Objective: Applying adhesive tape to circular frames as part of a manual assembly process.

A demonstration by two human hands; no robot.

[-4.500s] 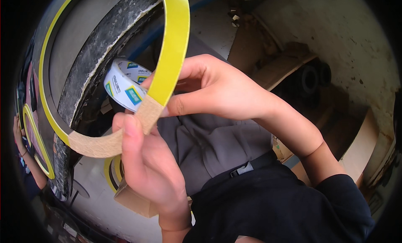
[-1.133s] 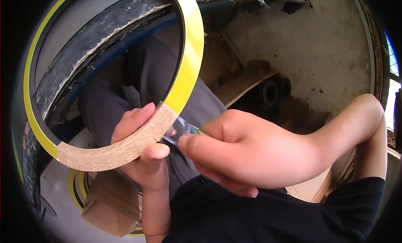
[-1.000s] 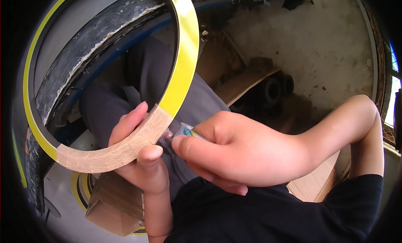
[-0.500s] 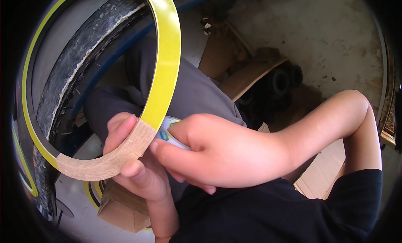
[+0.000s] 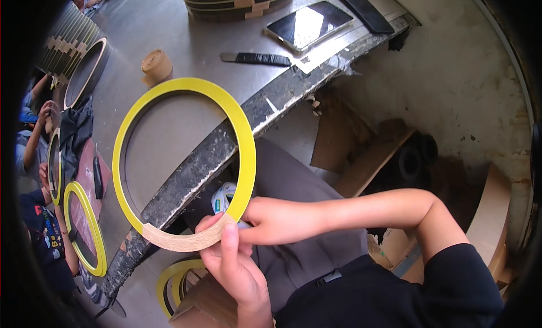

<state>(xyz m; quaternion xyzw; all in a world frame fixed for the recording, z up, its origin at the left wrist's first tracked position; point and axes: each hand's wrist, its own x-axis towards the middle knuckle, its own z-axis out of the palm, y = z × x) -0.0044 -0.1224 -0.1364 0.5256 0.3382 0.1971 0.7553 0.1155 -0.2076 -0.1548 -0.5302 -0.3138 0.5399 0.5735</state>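
Note:
A large yellow hoop (image 5: 248,153) stands upright before me, its inner side dark. A tan paper-like band (image 5: 183,241) covers its lower part. My left hand (image 5: 240,266) pinches the hoop at the right end of this band, thumb in front and fingers behind. Just behind the hoop, my right hand (image 5: 285,220) is closed around a white rounded object (image 5: 223,197) with a blue and green label. Its kind cannot be made out, since the fingers and the hoop hide part of it.
On the metal table (image 5: 197,51) lie a tan tape roll (image 5: 156,67), a black-handled cutter (image 5: 257,59) and a phone (image 5: 307,25). Stacked hoops (image 5: 240,1) stand behind. Co-workers (image 5: 42,226) handle hoops at left. A cardboard box (image 5: 206,302) and more yellow hoops (image 5: 166,285) are below.
The view has swung up and left, bringing the tabletop and co-workers into sight. The hoop now appears smaller and whole. Both hands keep their holds.

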